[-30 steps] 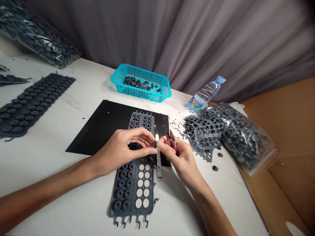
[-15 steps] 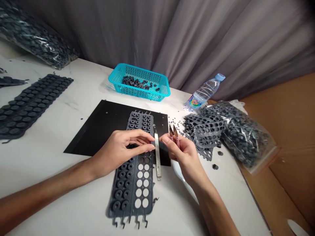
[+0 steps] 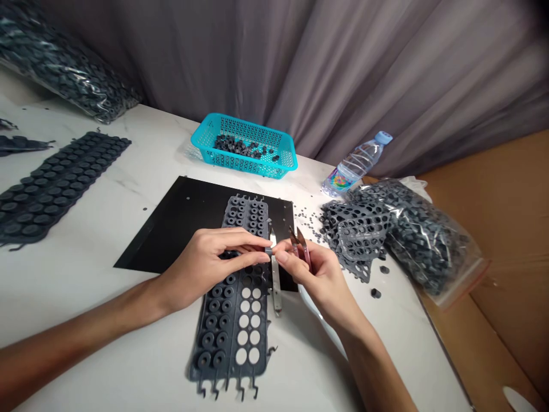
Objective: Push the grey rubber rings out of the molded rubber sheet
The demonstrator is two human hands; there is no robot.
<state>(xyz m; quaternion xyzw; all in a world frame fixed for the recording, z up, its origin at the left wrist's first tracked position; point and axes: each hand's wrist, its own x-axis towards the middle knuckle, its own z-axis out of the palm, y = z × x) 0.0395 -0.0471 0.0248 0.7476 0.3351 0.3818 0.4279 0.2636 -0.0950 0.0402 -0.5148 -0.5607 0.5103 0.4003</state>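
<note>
Both bare forearms (image 3: 94, 326) angle inward, left grip (image 3: 210, 257) stretched out in a pinch, right grip (image 3: 315, 266) kinda curled, the 2 super close at the fingertips (image 3: 262, 242).

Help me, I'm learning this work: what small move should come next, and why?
Perhaps let the right hand pull gently at the small dark piece while the left hand steadies it: both hands meet there, and the right hand's snips stand clear.
</note>
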